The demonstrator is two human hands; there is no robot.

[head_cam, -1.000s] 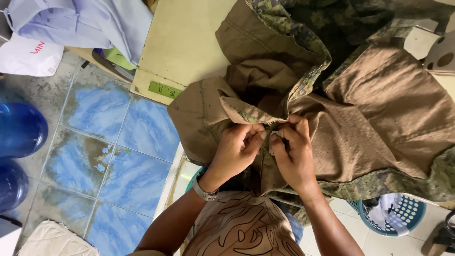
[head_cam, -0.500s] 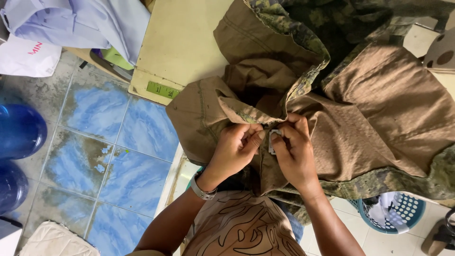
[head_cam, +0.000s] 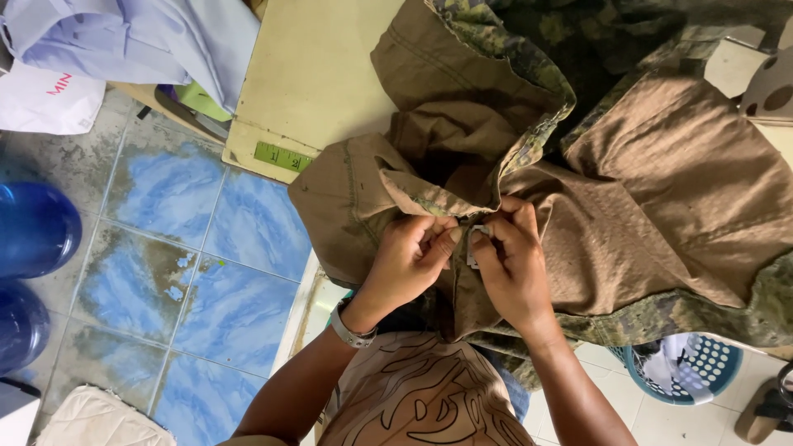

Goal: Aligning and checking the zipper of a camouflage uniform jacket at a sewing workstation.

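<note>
A brown garment (head_cam: 661, 190) with a green camouflage outer side lies turned inside out over a cream table (head_cam: 322, 74) and hangs into my lap. My left hand (head_cam: 409, 260) pinches a fold of its brown fabric. Close beside it, my right hand (head_cam: 512, 264) grips the same fold and holds a small silvery metal piece (head_cam: 475, 241) between thumb and fingers. The two hands almost touch at the fold. A watch sits on my left wrist (head_cam: 351, 330).
Pale lilac cloth (head_cam: 140, 37) lies piled at the table's far left. Blue water jugs (head_cam: 33, 227) stand on the tiled floor at left. A teal basket (head_cam: 694, 372) with cloth sits at lower right. A quilted beige pad (head_cam: 99, 417) lies at bottom left.
Both hands have stayed at the same fold. The small metal piece has come into view between my right fingers, and the fabric has shifted slightly.
</note>
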